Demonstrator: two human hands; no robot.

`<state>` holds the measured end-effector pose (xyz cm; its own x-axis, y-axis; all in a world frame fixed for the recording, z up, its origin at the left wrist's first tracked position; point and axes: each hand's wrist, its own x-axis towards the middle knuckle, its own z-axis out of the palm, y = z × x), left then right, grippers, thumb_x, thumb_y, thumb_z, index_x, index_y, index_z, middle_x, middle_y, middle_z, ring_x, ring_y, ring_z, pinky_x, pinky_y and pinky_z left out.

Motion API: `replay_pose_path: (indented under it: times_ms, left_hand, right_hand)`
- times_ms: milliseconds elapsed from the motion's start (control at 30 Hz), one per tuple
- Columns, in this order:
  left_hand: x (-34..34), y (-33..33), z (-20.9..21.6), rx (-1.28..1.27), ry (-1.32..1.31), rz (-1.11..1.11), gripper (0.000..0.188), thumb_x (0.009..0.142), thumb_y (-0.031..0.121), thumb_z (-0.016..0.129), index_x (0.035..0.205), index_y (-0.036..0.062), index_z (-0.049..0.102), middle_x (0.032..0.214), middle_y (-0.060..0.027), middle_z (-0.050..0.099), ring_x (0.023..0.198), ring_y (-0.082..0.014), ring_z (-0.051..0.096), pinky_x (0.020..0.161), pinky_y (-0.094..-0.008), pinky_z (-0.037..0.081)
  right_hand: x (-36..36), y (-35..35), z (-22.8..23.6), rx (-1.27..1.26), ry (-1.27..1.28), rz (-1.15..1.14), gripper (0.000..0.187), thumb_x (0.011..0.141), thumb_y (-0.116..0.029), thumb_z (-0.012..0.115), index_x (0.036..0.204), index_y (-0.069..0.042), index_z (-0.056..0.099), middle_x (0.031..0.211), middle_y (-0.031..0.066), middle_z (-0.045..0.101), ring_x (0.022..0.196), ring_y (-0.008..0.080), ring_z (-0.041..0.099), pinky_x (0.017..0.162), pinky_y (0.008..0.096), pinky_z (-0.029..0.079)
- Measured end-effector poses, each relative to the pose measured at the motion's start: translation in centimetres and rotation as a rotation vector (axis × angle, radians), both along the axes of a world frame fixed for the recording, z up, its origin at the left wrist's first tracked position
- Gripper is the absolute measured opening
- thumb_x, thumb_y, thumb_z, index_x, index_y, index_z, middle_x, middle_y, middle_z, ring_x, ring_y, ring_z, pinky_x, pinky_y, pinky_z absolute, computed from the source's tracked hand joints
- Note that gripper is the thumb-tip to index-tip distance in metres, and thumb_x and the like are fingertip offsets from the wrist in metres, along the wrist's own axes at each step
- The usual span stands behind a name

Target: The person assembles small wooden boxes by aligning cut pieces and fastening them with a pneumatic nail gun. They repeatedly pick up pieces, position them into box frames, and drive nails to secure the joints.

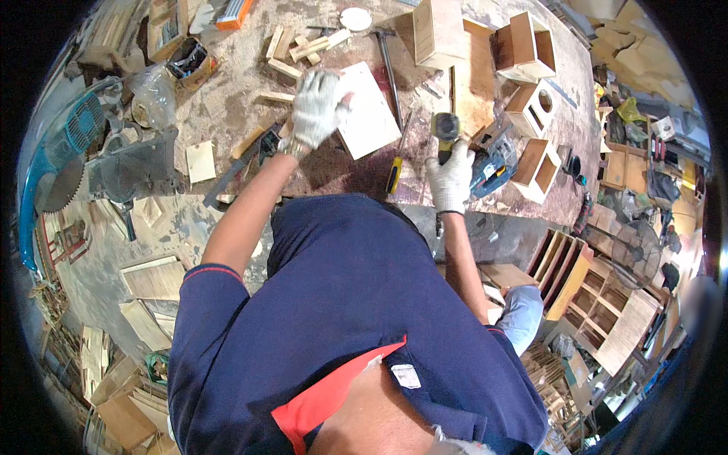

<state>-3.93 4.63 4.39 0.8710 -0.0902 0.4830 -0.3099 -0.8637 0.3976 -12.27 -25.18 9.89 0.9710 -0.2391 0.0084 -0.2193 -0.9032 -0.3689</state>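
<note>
Both hands, in white knitted gloves, were over a stained brown worktable (231, 98). Right hand (450, 180): fingers closed around a yellow-and-black handheld power tool (445, 127), held over the near part of the table, right of centre. Left hand (315, 112): at the left edge of a flat white rectangular panel (371, 114), which lay at table centre; could not tell whether the fingers gripped it or only rested there. A black long-handled hammer (389, 72) lay just right of the panel. A blue-and-black corded-type power tool (497, 165) stood just right of the right hand, beside a pale wooden box with a round hole (522, 106). Short pale wooden strips (285, 44) lay far left of the panel.
</note>
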Motion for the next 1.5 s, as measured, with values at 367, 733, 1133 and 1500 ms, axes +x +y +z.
replay_pose_path:
  times_ms: [367,733,1133,1500]
  left_hand:
    - [8.1,0.6,4.6,-0.242,0.735,-0.212,0.047,0.092,0.054,0.066,0.091,0.0065,0.068,0.087,-0.0202,0.069,0.086,-0.0357,0.070,0.078,-0.0502,0.054]
    - [-5.9,-4.8,-2.6,-0.361,0.391,-0.202,0.014,0.089,0.020,0.064,0.095,0.0076,0.068,0.092,-0.0181,0.071,0.081,-0.0394,0.069,0.071,-0.0495,0.055]
    - [-15.2,19.5,-7.4,0.289,0.508,1.005,0.083,0.080,0.069,0.070,0.130,0.0053,0.056,0.126,-0.0225,0.058,0.125,-0.0429,0.054,0.103,-0.0589,0.043]
    - [-12.8,8.5,2.3,-0.441,0.352,0.393,0.084,0.080,0.028,0.088,0.150,0.0014,0.049,0.143,-0.0205,0.060,0.124,-0.0306,0.065,0.102,-0.0370,0.053]
  right_hand:
    - [-1.8,1.0,-5.9,0.052,-0.063,0.054,0.080,0.082,-0.025,0.080,0.150,-0.006,0.043,0.123,0.0256,0.056,0.104,0.0446,0.064,0.087,0.0497,0.055]
    - [3.9,9.3,-2.2,0.405,-0.065,0.491,0.109,0.084,-0.027,0.085,0.166,-0.005,0.016,0.141,0.0282,0.056,0.104,0.0363,0.069,0.083,0.0436,0.058]
    - [8.6,13.0,-2.2,0.063,0.002,0.614,0.075,0.082,-0.017,0.078,0.149,-0.014,0.046,0.153,0.0264,0.045,0.128,0.0451,0.058,0.092,0.0492,0.058]
    - [4.9,15.8,4.1,0.662,0.146,0.648,0.033,0.090,-0.031,0.077,0.105,-0.003,0.073,0.091,0.0183,0.075,0.082,0.0366,0.073,0.074,0.0444,0.056]
